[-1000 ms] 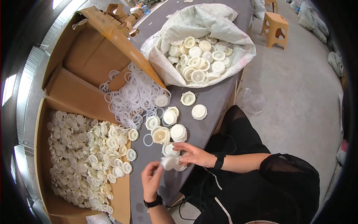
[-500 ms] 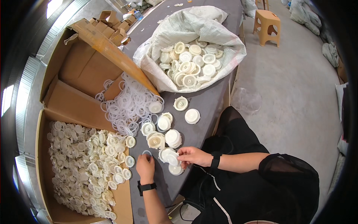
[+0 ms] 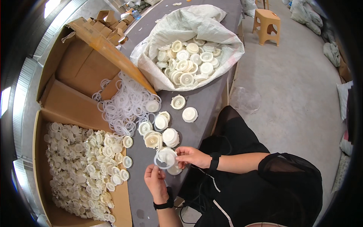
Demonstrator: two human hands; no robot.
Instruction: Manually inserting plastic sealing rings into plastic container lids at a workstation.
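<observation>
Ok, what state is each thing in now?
Left hand: pinching a translucent ring
Right hand: fingertips closed on a white cap
Translucent ring: held, overlapping the cap in view
White sack: open, caps inside
Cardboard box: open, caps inside
Ring heap: loose
Stool: upright

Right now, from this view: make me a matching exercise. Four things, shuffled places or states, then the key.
Things
1. stool
2. sack
3. single ring
4. ring pile

Places or states
A. at the fingertips of the left hand
B. heaped against brown cardboard
C. standing on the floor
D. open, with caps inside

Pairs: 1-C, 2-D, 3-A, 4-B
</observation>
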